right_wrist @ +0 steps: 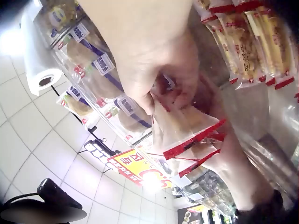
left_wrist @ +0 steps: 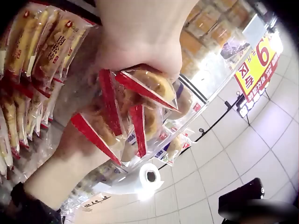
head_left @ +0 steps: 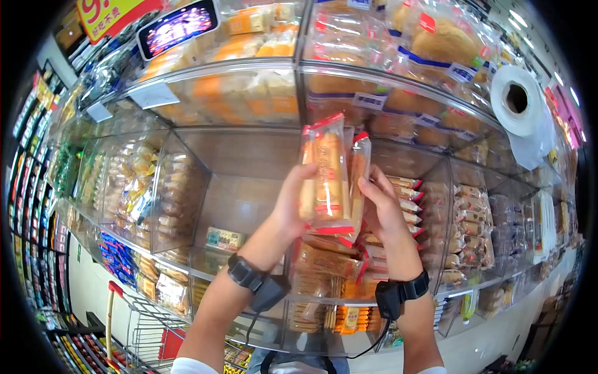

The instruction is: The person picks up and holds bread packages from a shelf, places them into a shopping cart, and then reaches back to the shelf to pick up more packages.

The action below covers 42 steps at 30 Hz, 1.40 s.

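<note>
My left hand (head_left: 291,198) grips clear packets of long golden bread sticks (head_left: 328,177), with red printing and red sealed ends, held upright above the bin. Fingers and thumb of my right hand (head_left: 381,202) pinch another such packet (head_left: 359,165) just to the right, its side against the first ones. Seen from the left wrist, several red packet ends (left_wrist: 147,91) fan out between the two hands. The right wrist view has the lower ends of the packets (right_wrist: 196,140) below my right hand (right_wrist: 163,70). Below the hands, more red-edged packets (head_left: 330,257) lie in the bin.
Clear dividers split the shelf into bins. One small pack (head_left: 225,239) lies in the left bin. Large bagged loaves (head_left: 442,43) and orange-white packs (head_left: 249,47) fill the upper tier. A plastic bag roll (head_left: 516,100) hangs right; a shopping cart (head_left: 146,324) stands lower left.
</note>
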{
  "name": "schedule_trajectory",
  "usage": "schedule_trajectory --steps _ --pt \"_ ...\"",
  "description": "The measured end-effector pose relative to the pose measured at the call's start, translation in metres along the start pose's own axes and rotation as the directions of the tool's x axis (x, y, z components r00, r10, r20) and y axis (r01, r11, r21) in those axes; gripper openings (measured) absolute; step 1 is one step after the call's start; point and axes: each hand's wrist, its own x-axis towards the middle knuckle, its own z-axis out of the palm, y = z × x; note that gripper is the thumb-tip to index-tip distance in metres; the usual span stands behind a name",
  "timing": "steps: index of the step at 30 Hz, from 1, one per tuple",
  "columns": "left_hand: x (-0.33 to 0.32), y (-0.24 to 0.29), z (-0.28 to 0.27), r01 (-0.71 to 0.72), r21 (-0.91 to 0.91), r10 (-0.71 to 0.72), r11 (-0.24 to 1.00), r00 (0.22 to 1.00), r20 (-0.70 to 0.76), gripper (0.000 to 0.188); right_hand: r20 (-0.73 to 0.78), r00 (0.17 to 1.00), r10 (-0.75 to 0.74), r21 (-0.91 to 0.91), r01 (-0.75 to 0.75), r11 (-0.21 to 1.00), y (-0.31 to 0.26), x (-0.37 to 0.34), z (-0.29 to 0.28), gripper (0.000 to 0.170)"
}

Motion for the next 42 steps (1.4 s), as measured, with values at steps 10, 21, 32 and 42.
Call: schedule_trajectory --steps 10,21,32,42 --pt "0.009 -0.012 0.010 -0.278 0.313 0.284 0.908 0.958 0.026 0.045 -0.077 0.996 -0.046 0.067 0.052 0.996 0.000 0.003 0.005 0.012" --pt "0.015 -0.024 0.008 -0.501 0.553 0.553 0.666 0.829 0.085 0.043 -0.074 0.995 -0.060 0.089 0.066 0.994 0.000 0.007 -0.006 0.013" --pt "0.006 -0.019 0.012 -0.369 0.465 0.406 0.805 0.914 0.024 0.051 -0.084 0.987 -0.137 -0.083 0.130 0.988 0.007 0.007 -0.004 0.016" --pt "0.004 -0.018 0.015 -0.335 0.440 0.380 0.833 0.925 -0.016 0.048 -0.100 0.986 -0.134 -0.173 0.116 0.978 0.009 0.006 0.000 0.016"
